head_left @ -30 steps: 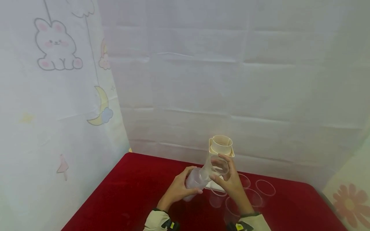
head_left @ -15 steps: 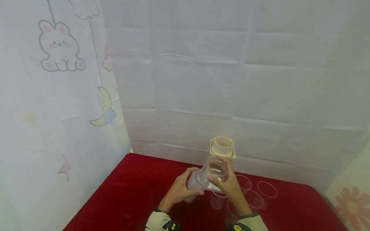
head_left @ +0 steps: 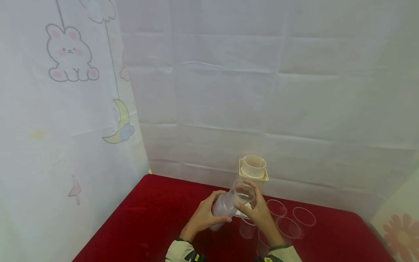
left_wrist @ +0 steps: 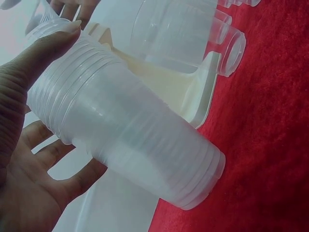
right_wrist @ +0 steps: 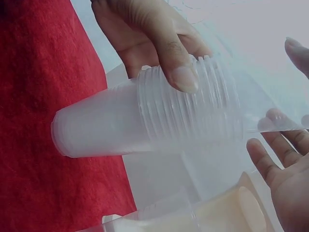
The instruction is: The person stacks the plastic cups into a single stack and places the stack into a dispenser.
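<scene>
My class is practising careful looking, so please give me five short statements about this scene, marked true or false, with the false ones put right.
1. The left hand grips a stack of cups. True.
2. The stack of cups stands upright. False: it is tilted.
3. The table is covered in blue. False: its cover is red.
4. The right hand holds a clear plastic cup at the rim end of the stack. True.
5. The rabbit is drawn on the wall at the right of the head view. False: it is on the wall at the left; a flower is at the right.
</scene>
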{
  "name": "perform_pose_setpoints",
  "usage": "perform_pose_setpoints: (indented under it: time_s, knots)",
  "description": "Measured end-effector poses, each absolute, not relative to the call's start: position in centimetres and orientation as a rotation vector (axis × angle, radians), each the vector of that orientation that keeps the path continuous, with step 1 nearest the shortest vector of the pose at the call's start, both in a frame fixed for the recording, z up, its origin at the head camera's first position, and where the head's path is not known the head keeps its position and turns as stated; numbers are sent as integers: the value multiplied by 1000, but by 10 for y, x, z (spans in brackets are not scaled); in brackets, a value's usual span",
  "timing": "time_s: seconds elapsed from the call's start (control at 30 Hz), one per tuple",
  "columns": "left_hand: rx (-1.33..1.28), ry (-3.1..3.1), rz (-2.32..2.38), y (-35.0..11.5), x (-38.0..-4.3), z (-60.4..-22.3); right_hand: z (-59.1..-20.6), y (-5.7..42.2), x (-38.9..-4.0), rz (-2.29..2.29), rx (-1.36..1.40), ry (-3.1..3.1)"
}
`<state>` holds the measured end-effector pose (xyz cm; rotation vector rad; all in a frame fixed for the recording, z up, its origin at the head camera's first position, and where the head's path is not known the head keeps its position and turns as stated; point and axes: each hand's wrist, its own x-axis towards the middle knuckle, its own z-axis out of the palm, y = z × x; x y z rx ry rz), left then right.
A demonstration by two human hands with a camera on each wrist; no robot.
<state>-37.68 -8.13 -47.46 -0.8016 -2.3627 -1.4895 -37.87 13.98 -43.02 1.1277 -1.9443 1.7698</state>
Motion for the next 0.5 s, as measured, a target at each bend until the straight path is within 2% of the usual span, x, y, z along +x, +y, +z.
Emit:
perform_pose_setpoints:
  time_s: [0.5]
  knots:
    - [-814, -2349, -1448, -81, -377, -475, -438, 134, -380, 1702, 1125, -1954]
